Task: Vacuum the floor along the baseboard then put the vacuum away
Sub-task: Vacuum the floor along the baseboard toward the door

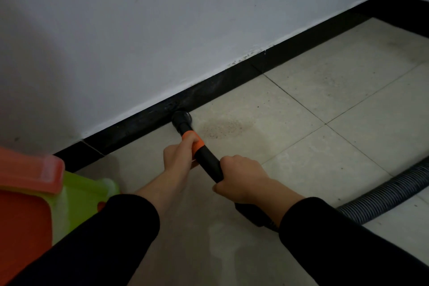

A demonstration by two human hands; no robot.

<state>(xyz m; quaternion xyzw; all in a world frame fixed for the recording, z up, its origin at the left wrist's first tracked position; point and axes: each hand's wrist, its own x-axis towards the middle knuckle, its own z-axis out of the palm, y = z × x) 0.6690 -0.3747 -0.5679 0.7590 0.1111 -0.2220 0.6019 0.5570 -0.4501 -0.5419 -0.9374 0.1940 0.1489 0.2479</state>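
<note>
Both hands [177,154] [241,177] grip wand [207,161], nozzle [181,119] seemingly at baseboard [232,82].

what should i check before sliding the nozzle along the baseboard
1. Contact of nozzle with baseboard: ok.
2. Grip of left hand on orange collar: ok.
3. Grip of right hand on tube: ok.
4. Path ahead clean: not ok, dirt patch right of nozzle.
5. Slack in hose: cannot tell, partly out of view.
6. Suction on: cannot tell.
</note>
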